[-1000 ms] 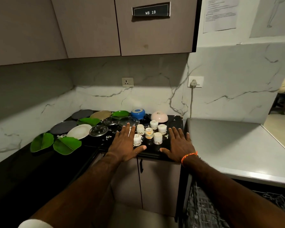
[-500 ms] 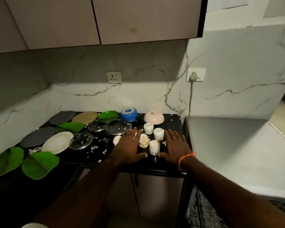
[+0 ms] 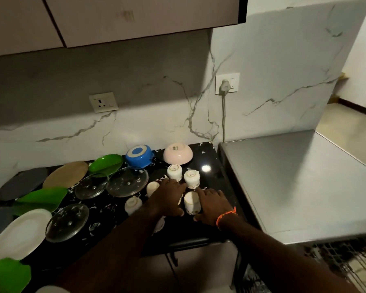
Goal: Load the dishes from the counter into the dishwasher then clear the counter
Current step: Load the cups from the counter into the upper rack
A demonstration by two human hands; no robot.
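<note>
- While both arms reach forward, the left hand lies flat on the black worktop among the small white cups, its fingers straight and spread, holding nothing.
- The right hand rests just beside the nearest cup, fingers straight too, with an orange band on the wrist.
- All cups stand upside down; two of them are just behind the fingertips.
- A blue bowl and a pink bowl sit upside down near the wall.
- Three glass lids, green plates, a white plate and grey plates lie to the left.
- The dishwasher rack shows at the lower right, under a grey steel top.
</note>
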